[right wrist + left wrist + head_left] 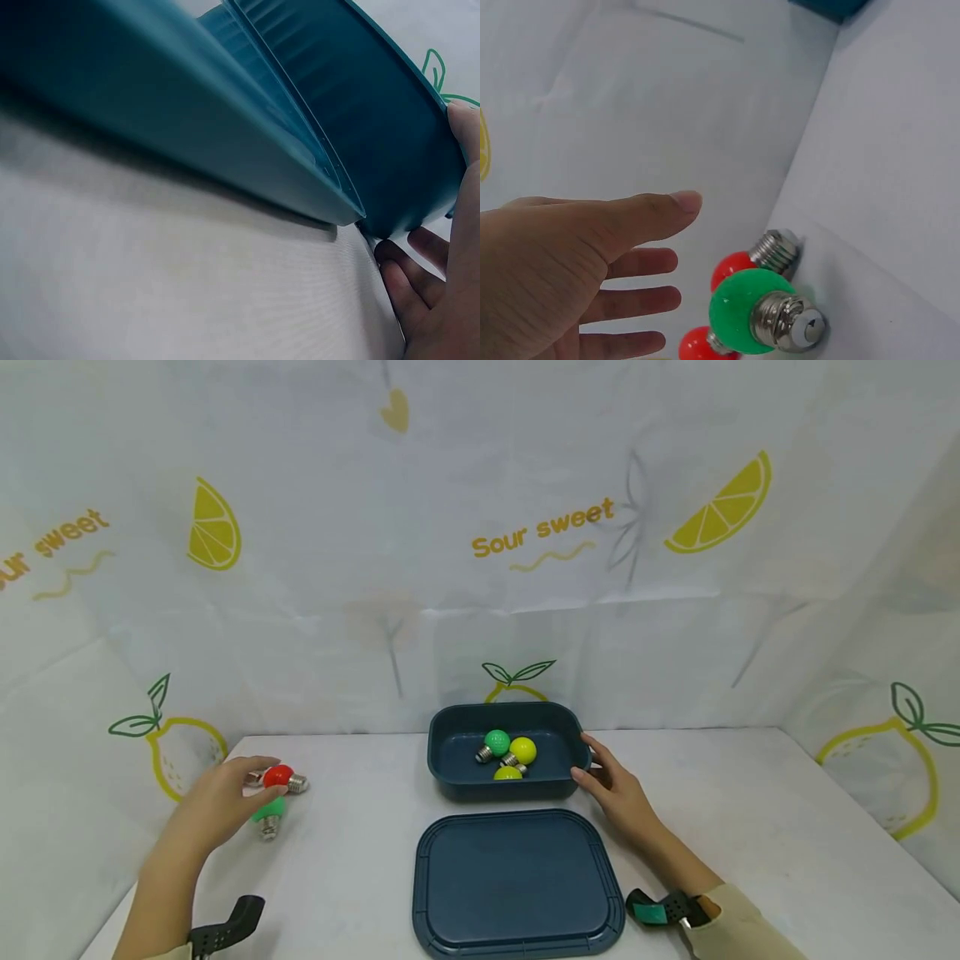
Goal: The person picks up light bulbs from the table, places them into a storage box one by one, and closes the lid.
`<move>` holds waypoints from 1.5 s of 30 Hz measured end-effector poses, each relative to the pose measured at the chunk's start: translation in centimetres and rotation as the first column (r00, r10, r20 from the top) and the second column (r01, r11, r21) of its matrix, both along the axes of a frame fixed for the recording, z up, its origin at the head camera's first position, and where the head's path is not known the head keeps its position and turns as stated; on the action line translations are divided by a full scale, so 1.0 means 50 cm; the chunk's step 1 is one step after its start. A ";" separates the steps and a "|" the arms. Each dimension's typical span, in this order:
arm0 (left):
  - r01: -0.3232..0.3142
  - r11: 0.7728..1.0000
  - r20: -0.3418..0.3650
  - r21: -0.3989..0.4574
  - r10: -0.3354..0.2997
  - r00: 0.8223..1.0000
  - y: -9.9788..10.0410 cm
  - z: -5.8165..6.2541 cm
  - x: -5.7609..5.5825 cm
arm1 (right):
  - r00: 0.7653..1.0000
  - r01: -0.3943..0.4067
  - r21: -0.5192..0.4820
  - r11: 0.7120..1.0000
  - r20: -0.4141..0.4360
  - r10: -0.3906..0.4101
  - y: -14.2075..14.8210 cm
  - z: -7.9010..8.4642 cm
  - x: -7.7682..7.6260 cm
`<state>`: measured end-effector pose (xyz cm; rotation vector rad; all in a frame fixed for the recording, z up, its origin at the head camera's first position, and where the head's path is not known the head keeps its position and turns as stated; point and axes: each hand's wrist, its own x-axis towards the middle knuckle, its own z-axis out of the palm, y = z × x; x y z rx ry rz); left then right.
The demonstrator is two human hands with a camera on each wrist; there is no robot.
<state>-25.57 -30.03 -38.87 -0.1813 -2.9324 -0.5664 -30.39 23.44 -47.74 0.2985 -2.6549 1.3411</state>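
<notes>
In the head view my left hand [225, 797] hovers over loose light bulbs at the table's left, thumb and fingers spread around them. Its fingers look straight in the left wrist view, apart from a green bulb [742, 307], a red bulb [731, 268] and a second red bulb [696, 345]. At the right end of a dark blue box [480, 789], my right hand [618, 789] grips the wall, thumb at the front corner and fingers farther back. Inside the box lie a green bulb [497, 742], a yellow bulb [522, 750] and another yellow bulb [508, 772].
A dark blue lid [517, 885] lies flat on the white table [352, 860], in front of the box. Behind the table hangs a white curtain [322, 652] printed with lemons.
</notes>
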 end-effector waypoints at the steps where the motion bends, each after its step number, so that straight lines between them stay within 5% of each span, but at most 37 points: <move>1: -0.004 1.000 0.012 0.001 0.004 1.000 -0.002 -0.004 -0.002 | 1.000 0.001 0.000 1.000 0.001 -0.001 0.000 0.000 0.000; 11: -0.042 0.998 0.141 -0.040 0.047 0.989 -0.019 -0.033 -0.014 | 1.000 -0.001 -0.003 1.000 -0.003 0.001 -0.002 0.003 -0.001; 26: -0.058 0.998 0.242 -0.031 0.064 0.968 -0.027 -0.056 -0.025 | 1.000 0.001 0.008 1.000 -0.006 -0.001 -0.001 0.000 0.000; 34: -0.048 0.999 0.206 -0.014 0.050 0.977 -0.022 -0.064 -0.025 | 1.000 0.001 0.005 1.000 -0.011 -0.001 -0.002 0.002 0.001; 45: -0.014 1.000 0.197 0.002 0.013 0.980 -0.004 -0.042 -0.018 | 1.000 0.001 -0.009 1.000 -0.002 -0.001 -0.002 0.002 0.003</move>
